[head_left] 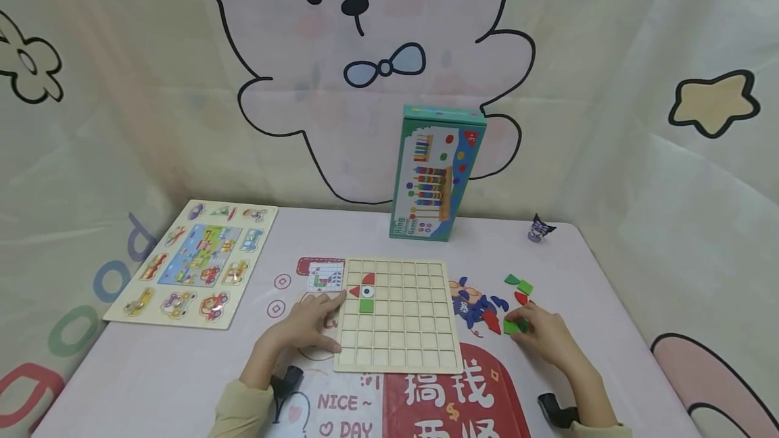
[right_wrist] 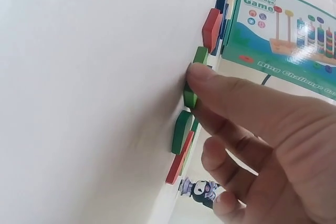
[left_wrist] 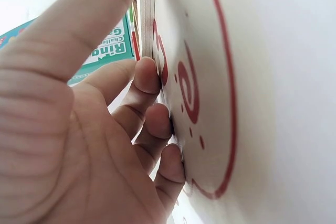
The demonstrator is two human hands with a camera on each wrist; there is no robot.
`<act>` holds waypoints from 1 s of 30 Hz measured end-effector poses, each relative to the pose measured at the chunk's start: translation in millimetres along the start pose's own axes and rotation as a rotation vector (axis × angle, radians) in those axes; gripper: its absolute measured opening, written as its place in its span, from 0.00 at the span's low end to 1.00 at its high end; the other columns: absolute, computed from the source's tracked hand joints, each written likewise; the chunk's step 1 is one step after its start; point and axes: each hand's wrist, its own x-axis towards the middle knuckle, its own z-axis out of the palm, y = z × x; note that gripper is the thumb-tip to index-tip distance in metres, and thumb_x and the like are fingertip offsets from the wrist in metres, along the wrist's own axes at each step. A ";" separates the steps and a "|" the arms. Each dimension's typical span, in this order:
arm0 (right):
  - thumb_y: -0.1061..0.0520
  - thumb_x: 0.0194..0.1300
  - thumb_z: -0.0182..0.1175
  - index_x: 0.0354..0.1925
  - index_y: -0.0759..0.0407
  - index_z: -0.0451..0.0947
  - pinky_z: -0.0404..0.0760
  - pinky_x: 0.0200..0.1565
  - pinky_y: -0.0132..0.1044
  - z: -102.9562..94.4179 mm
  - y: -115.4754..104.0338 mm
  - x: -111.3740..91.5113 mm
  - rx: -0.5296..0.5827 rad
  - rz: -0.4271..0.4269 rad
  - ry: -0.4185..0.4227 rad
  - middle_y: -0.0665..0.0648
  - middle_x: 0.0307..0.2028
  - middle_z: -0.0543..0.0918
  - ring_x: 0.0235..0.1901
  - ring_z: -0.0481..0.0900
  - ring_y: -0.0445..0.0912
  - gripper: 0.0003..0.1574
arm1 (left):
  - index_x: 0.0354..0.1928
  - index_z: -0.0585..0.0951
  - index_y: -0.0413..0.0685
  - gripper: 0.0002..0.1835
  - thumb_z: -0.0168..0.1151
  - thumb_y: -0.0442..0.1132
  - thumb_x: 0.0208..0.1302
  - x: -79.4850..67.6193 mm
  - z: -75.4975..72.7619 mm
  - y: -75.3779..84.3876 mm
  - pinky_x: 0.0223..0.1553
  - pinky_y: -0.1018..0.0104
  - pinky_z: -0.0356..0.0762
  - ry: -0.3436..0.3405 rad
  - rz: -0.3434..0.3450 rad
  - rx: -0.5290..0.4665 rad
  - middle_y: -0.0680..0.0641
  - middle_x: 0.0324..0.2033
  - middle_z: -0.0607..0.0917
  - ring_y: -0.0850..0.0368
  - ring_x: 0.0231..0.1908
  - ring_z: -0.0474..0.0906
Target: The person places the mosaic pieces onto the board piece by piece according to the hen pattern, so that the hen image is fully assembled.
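Note:
A cream grid board (head_left: 402, 343) lies flat on the table. In its upper left cells sit a red piece with a curved side (head_left: 368, 279), a red triangle (head_left: 354, 291), a tile with a round dot (head_left: 367, 292) and a green square (head_left: 366, 306). My left hand (head_left: 310, 323) touches the board's left edge with thumb and forefinger, the other fingers resting on the tabletop. Right of the board, my right hand (head_left: 544, 336) pinches a green square piece (right_wrist: 200, 55) between thumb and forefinger, close to the table. Beside it lie a dark green piece (right_wrist: 181, 132) and red pieces (right_wrist: 211, 29).
A small pattern card (head_left: 325, 277) lies at the board's upper left corner. At the left is a picture puzzle board (head_left: 136, 276). A green game box (head_left: 435, 174) stands at the back, with a small purple figurine (head_left: 538, 228) to its right. Blue pieces (head_left: 471, 306) lie near the board.

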 end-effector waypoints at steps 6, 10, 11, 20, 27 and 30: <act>0.56 0.47 0.71 0.40 0.54 0.82 0.60 0.36 0.43 -1.4 -0.6 0.3 -0.014 -0.012 0.005 0.51 0.37 0.81 0.27 0.67 0.42 0.18 | 0.69 0.61 0.50 0.55 0.74 0.59 0.36 2.3 1.6 -2.4 0.39 0.61 0.57 -0.003 -0.014 0.002 0.56 0.39 0.72 0.59 0.36 0.59; 0.55 0.47 0.71 0.40 0.54 0.82 0.60 0.36 0.43 -1.1 -0.3 0.1 -0.017 -0.011 0.010 0.51 0.36 0.81 0.27 0.68 0.42 0.18 | 0.69 0.61 0.51 0.55 0.73 0.59 0.36 3.5 2.4 -3.9 0.41 0.59 0.58 -0.015 -0.015 -0.002 0.54 0.44 0.73 0.58 0.38 0.60; 0.54 0.48 0.71 0.40 0.54 0.82 0.60 0.37 0.43 -1.2 -0.4 0.4 -0.019 -0.011 0.012 0.51 0.36 0.81 0.28 0.68 0.42 0.18 | 0.69 0.61 0.51 0.55 0.73 0.59 0.36 3.6 2.6 -4.3 0.41 0.59 0.58 -0.016 -0.016 -0.004 0.54 0.45 0.73 0.58 0.38 0.60; 0.53 0.48 0.71 0.40 0.53 0.82 0.63 0.39 0.44 -3.6 -9.5 5.6 -0.033 -0.041 0.039 0.50 0.36 0.81 0.29 0.71 0.43 0.18 | 0.69 0.61 0.51 0.55 0.73 0.60 0.36 2.9 2.7 -4.1 0.40 0.59 0.58 -0.014 -0.023 0.006 0.54 0.45 0.74 0.58 0.38 0.60; 0.55 0.49 0.71 0.39 0.51 0.82 0.61 0.37 0.41 -1.3 -27.5 10.5 -0.039 -0.080 0.067 0.47 0.32 0.81 0.26 0.66 0.40 0.16 | 0.69 0.61 0.50 0.55 0.73 0.60 0.37 2.7 2.0 -3.3 0.39 0.60 0.57 -0.017 -0.012 0.006 0.56 0.40 0.72 0.58 0.37 0.59; 0.54 0.49 0.71 0.39 0.51 0.82 0.61 0.37 0.41 2.1 -36.3 13.2 -0.026 -0.088 0.065 0.46 0.31 0.80 0.26 0.67 0.40 0.16 | 0.69 0.61 0.51 0.54 0.73 0.60 0.37 2.6 1.1 -2.5 0.39 0.60 0.57 -0.019 -0.017 0.008 0.57 0.39 0.72 0.59 0.37 0.59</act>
